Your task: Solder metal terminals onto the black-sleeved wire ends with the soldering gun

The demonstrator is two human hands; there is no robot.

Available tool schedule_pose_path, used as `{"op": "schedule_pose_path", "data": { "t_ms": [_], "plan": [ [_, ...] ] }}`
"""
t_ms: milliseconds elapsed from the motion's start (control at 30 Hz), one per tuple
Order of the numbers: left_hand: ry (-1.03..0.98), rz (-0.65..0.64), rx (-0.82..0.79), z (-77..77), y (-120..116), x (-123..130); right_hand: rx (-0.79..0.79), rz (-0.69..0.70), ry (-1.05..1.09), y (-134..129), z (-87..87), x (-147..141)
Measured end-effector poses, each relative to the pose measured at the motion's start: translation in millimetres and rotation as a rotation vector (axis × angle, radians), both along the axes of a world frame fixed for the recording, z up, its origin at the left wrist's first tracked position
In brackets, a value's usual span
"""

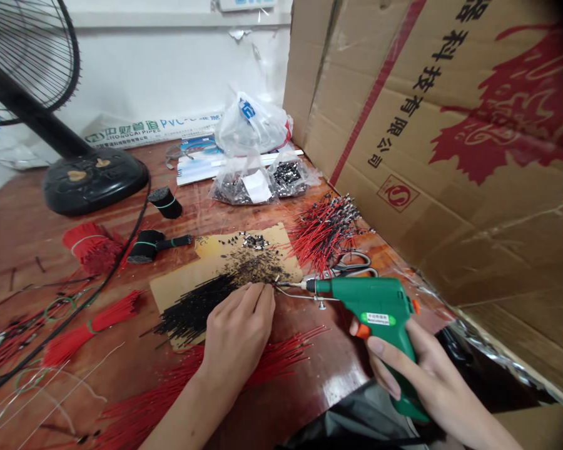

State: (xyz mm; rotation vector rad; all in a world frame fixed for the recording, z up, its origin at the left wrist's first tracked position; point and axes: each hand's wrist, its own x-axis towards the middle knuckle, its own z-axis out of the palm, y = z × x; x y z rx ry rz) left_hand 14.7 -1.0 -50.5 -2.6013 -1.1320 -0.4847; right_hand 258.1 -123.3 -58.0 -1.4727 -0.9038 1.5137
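Observation:
My right hand (429, 369) is wrapped round the handle of a green soldering gun (368, 292), a finger at its orange trigger. The gun's tip points left and ends close to the fingertips of my left hand (239, 322). Those fingers are pinched together; what they hold is too hidden to make out. Beside and partly under that hand lies a spread of black wires (197, 309) on a piece of cardboard (169, 281). Many red wires (286, 353) lie on the table below my left wrist. Small dark bits (256, 265) are scattered on the cardboard above my fingers.
A pile of red and black wires (321, 228) and scissors (354, 265) lie behind the gun. Clear bags of small parts (244, 181) stand further back. A large carton (417, 206) walls the right side. A fan (94, 178) stands left, its cord crossing near bundled red wires (94, 325).

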Motion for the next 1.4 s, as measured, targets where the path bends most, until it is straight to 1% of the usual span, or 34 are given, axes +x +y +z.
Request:
{"op": "schedule_pose_path", "data": {
  "t_ms": [167,633,767,1000,1133,1400],
  "plan": [
    [0.007,0.01,0.001,-0.3,-1,0,0.011,0.046,0.025,1,-1.3,3],
    [0.01,0.023,-0.013,-0.4,0,1,0.025,0.016,0.06,-1,-3.7,2],
    [0.014,0.029,-0.02,-0.8,-1,1,0.034,0.008,0.055,-1,-2.1,0],
    [0.025,0.027,-0.03,-0.3,0,0,-0.004,-0.007,0.042,2,3.4,-2],
    [0.03,0.028,-0.034,0.9,0,1,-0.039,-0.038,0.052,3,5.9,-4],
    [0.061,0.015,-0.053,-0.9,-1,0,-0.036,-0.038,0.057,2,6.7,-5]
  ]
}}
